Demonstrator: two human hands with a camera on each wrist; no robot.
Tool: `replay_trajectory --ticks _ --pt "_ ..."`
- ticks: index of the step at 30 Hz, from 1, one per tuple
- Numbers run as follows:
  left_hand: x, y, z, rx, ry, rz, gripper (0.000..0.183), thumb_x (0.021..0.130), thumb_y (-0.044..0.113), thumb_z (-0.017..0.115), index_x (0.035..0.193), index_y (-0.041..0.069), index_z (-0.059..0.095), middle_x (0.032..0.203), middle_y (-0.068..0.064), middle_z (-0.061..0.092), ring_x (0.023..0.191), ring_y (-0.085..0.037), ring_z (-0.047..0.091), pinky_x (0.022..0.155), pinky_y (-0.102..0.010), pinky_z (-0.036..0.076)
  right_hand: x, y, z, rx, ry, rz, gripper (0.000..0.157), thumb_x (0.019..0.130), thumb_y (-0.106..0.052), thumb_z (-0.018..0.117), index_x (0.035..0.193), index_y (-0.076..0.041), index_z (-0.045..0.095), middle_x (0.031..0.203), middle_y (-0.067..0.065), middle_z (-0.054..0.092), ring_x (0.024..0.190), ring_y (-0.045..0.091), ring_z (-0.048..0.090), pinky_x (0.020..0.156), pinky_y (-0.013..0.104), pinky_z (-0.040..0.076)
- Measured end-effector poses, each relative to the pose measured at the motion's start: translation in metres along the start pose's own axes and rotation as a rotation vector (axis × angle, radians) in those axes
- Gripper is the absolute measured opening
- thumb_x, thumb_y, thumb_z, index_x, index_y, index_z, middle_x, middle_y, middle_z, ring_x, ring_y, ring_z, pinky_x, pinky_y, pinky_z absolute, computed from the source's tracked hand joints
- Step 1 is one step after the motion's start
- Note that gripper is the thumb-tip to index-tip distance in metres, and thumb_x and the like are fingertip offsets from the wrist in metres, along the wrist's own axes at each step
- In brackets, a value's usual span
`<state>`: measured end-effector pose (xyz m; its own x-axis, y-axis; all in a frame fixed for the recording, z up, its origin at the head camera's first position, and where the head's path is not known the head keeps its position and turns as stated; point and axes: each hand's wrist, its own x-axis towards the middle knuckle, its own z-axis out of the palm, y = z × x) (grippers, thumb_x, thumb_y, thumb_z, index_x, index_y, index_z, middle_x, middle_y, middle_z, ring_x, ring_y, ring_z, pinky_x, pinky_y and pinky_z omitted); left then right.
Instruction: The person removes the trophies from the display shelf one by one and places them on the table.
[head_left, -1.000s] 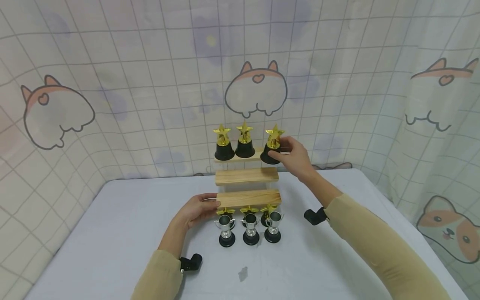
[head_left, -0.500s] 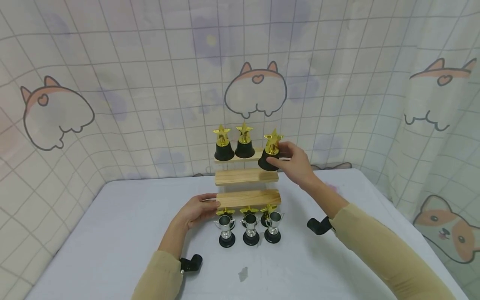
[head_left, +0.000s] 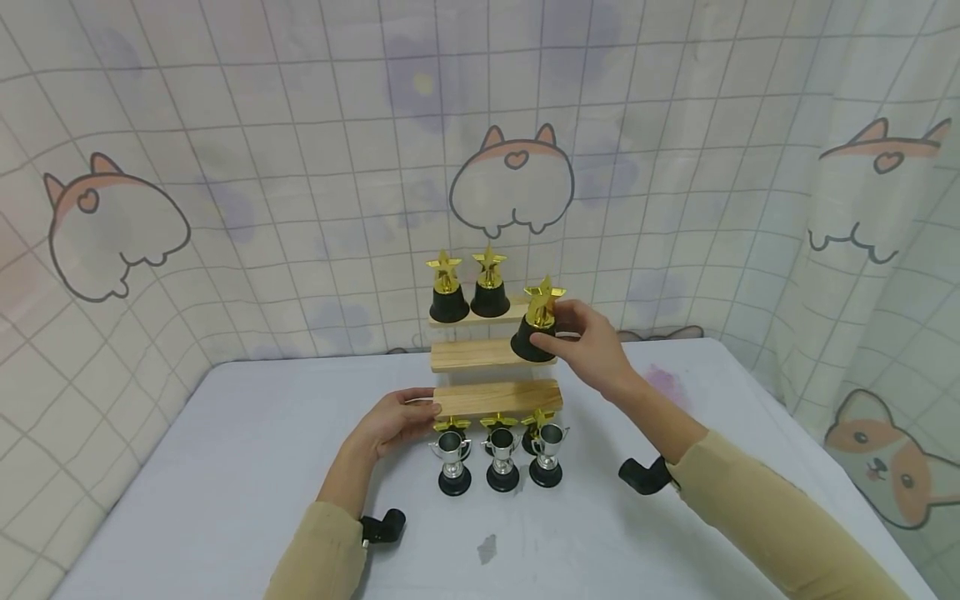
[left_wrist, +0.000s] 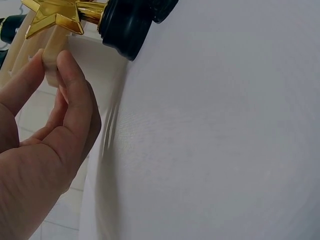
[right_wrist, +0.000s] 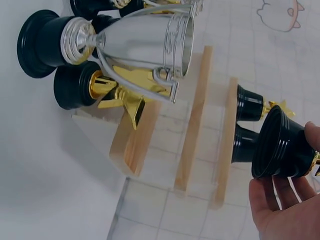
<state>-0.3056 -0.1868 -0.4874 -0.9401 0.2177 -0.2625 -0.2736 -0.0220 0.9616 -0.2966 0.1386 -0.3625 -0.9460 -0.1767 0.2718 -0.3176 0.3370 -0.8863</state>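
My right hand [head_left: 596,346] grips a gold star trophy [head_left: 542,307] by its black base, in front of the middle tier of a wooden three-tier rack [head_left: 480,356]. In the right wrist view that trophy's black base [right_wrist: 280,145] hangs off the shelves, its hollow underside showing. My left hand [head_left: 392,421] pinches the left end of the lowest wooden shelf [head_left: 497,398] between thumb and fingers; the left wrist view shows this shelf end [left_wrist: 54,55] up close. On the top tier stand two more star trophies, one at the left [head_left: 448,287] and one beside it [head_left: 490,283].
Three silver cup trophies, the middle one [head_left: 502,458] among them, stand in a row on the white-covered table [head_left: 247,467]. Gold star trophies [head_left: 537,423] stand right behind them, below the lowest shelf. A patterned curtain [head_left: 315,208] hangs behind the table.
My right hand has brought the star trophy down and slightly left, from the top tier's right end to in front of the middle tier. The left hand stays on the lowest shelf.
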Motion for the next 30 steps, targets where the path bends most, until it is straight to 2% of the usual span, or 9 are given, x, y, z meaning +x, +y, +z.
replay_trajectory --ticks 7,22,30 --pt "0.001 0.0 0.0 0.0 0.0 0.006 0.058 0.097 0.003 0.07 0.146 -0.011 0.043 0.123 -0.02 0.065 0.095 -0.017 0.069 0.083 -0.028 0.059 -0.013 -0.003 0.003 0.029 -0.016 0.004 0.053 0.091 -0.018 0.08 0.136 -0.002 0.056 0.129 0.015 0.063 0.118 0.03 0.062 0.101 0.041 0.053" --pt "0.001 0.001 0.001 -0.001 0.008 0.002 0.058 0.097 0.003 0.07 0.146 -0.01 0.044 0.123 -0.02 0.065 0.095 -0.017 0.069 0.083 -0.028 0.059 -0.034 -0.005 0.008 0.058 -0.086 -0.068 0.049 0.091 -0.014 0.08 0.132 0.0 0.057 0.126 0.015 0.064 0.115 0.028 0.063 0.096 0.031 0.055" --pt "0.0 0.002 0.002 -0.001 0.025 -0.011 0.057 0.095 0.002 0.072 0.145 -0.009 0.047 0.121 -0.021 0.066 0.096 -0.02 0.07 0.083 -0.03 0.06 -0.047 -0.006 0.013 0.083 -0.115 -0.061 0.05 0.09 -0.013 0.081 0.132 0.0 0.057 0.127 0.016 0.064 0.111 0.031 0.064 0.091 0.029 0.057"
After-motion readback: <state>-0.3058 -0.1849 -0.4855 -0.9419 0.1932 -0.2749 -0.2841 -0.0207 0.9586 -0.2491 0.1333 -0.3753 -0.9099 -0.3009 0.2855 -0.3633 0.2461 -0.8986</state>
